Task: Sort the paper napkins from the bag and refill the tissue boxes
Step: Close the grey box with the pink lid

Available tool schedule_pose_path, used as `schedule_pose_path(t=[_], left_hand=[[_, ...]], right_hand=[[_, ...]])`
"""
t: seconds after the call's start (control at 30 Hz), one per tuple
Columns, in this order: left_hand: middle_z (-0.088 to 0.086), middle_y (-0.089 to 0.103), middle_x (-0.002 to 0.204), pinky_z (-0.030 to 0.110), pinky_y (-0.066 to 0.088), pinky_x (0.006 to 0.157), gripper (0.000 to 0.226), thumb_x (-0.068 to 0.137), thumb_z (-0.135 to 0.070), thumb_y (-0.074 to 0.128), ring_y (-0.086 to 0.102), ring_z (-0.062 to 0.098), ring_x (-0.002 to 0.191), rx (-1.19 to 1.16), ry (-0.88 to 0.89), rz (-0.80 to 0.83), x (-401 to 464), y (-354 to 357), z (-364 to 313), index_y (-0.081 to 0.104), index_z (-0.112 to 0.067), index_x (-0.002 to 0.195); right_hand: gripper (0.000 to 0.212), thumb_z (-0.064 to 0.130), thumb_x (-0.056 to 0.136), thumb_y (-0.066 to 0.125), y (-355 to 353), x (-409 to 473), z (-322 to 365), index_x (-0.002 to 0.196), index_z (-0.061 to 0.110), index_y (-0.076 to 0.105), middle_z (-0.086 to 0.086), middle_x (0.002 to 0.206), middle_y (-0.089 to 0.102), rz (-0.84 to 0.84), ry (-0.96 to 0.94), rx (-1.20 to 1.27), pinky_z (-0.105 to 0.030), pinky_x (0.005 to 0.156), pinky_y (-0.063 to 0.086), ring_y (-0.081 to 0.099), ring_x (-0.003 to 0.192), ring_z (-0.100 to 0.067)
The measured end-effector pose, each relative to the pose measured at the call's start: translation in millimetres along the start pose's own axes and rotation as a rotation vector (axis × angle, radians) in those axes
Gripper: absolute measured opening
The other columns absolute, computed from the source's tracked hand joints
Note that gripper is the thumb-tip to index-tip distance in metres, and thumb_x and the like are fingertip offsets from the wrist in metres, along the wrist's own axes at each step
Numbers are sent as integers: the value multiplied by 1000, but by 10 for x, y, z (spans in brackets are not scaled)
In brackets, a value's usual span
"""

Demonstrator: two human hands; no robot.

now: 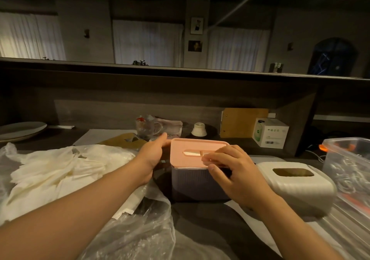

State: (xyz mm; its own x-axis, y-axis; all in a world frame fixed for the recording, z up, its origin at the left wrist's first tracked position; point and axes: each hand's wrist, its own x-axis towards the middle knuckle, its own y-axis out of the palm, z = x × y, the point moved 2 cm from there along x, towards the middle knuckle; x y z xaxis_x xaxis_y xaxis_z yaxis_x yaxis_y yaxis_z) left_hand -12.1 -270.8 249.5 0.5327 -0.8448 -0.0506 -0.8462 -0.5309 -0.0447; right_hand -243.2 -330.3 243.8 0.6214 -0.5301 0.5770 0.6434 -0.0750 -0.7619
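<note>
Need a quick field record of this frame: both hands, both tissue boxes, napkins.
left hand: grips the left side of the pink lid
right hand: fingers at the lid's slot, thumb on its front edge
pink-lid box: centre of the counter, lid on, purple body
white box: right of it, slot up, untouched
napkins: loose pile on the plastic bag, left

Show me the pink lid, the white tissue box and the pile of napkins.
pink lid (197,146), head view, far flat top.
white tissue box (308,187), head view, front wall.
pile of napkins (58,171), head view, middle of pile.
</note>
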Motion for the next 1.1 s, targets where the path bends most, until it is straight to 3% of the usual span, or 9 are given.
schedule_pose_path(t=[0.13, 0.33, 0.47, 0.57, 0.63, 0.7, 0.8, 0.97, 1.1], left_hand=[[-3, 76, 109, 31, 54, 83, 24, 103, -36, 58, 68, 17, 105, 109, 98, 19, -38, 5, -44, 75, -26, 117], [1, 75, 105, 32, 55, 79, 18, 103, -28, 56, 68, 19, 100, 152, 72, 11, -46, 41, -83, 73, -24, 108], [-2, 73, 107, 24, 54, 66, 17, 105, -30, 54, 71, 15, 96, 229, 135, 61, -48, 74, -89, 70, -28, 113], [-2, 72, 107, 20, 51, 61, 19, 107, -32, 51, 70, 13, 93, 231, 146, 70, -56, 108, -74, 68, -28, 114], [-2, 73, 106, 22, 51, 65, 22, 108, -35, 49, 70, 13, 94, 219, 133, 71, -57, 120, -48, 68, -27, 115], [-1, 73, 106, 25, 50, 71, 26, 108, -39, 46, 69, 14, 97, 212, 119, 82, -52, 129, -19, 67, -26, 117], [0, 73, 106, 27, 49, 75, 28, 108, -42, 44, 68, 17, 100, 190, 114, 96, -54, 147, 10, 67, -26, 115], [2, 72, 115, 30, 51, 81, 31, 108, -45, 44, 68, 18, 106, 159, 105, 122, -28, 170, 53, 66, -27, 120], [-2, 67, 127, 38, 46, 108, 40, 109, -49, 37, 61, 17, 119, 121, 66, 140, -37, 196, 84, 59, -29, 135]], right_hand=[[31, 53, 97, 57, -40, 5, 39, 125, 43, 66, 28, 126, 57, 17, 31, 23, -32, 110, 40, 40, 121, 3], [39, 69, 89, 57, -180, 177, 144, 120, 45, 61, 27, 122, 41, 172, 75, -99, -31, 109, 33, 30, 118, -2], [40, 74, 85, 60, -254, 353, 220, 106, 40, 60, 19, 144, 35, 308, 74, -110, -41, 115, 29, 25, 135, -10], [55, 74, 81, 65, -279, 428, 219, 119, 38, 49, 14, 151, 36, 436, 123, -81, -44, 117, 31, 35, 131, -12], [80, 74, 76, 70, -283, 453, 196, 140, 43, 35, 11, 154, 37, 509, 173, -34, -49, 118, 32, 38, 135, -17], [99, 78, 71, 70, -286, 463, 178, 152, 52, 20, 11, 160, 29, 548, 178, -48, -55, 121, 26, 27, 146, -21], [104, 85, 65, 66, -287, 472, 126, 154, 54, 21, 13, 158, 27, 558, 161, -63, -55, 121, 26, 22, 147, -20], [108, 89, 67, 56, -287, 468, 118, 158, 43, 22, 13, 158, 24, 615, 153, -128, -47, 121, 27, 23, 145, -18], [121, 94, 63, 55, -266, 474, 140, 161, 37, 12, 11, 163, 17, 666, 190, -167, -51, 124, 21, 20, 149, -21]])
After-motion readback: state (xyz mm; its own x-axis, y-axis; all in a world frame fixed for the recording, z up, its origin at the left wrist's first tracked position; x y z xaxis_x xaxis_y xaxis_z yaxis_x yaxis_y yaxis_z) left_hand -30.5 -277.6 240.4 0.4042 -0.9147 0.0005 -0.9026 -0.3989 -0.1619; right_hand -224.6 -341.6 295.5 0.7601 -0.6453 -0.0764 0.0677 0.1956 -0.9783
